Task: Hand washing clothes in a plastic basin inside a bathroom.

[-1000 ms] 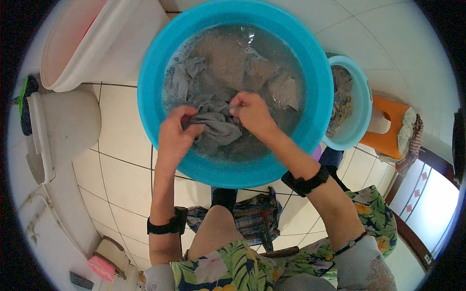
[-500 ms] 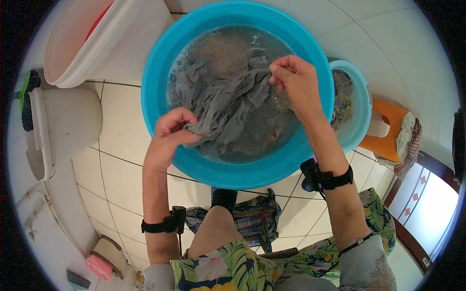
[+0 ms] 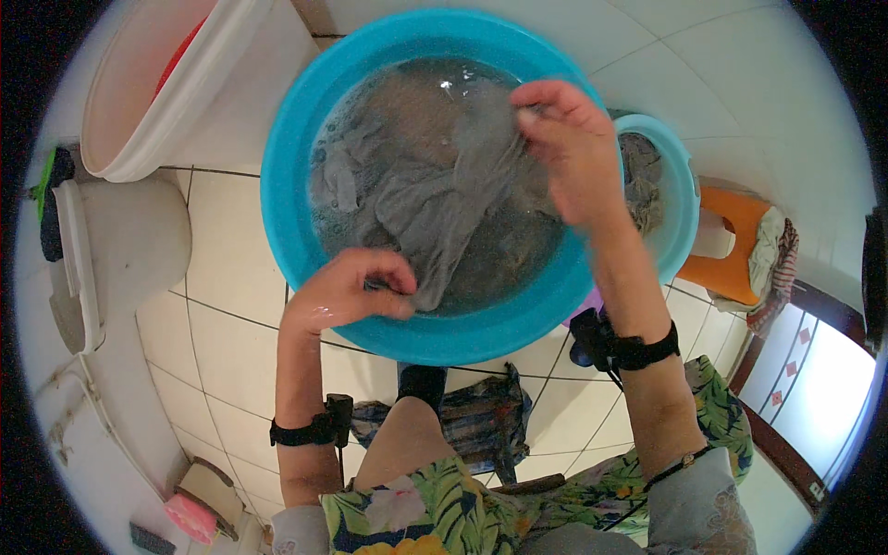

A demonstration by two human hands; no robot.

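Blue tub (image 3: 462, 344) holds water (image 3: 504, 254) and gray cloth (image 3: 430, 203)

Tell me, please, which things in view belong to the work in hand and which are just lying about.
In the work:
- left hand
- right hand
- grey cloth
- large blue basin
- murky water
- perhaps the light-blue basin

Apparently just lying about:
- orange stool
- striped cloth
- dark plaid cloth
- pink item

Right hand (image 3: 578, 153) blurred, smaller basin (image 3: 684, 217) partly hidden by right forearm (image 3: 636, 287), white tub (image 3: 231, 102) cut off above
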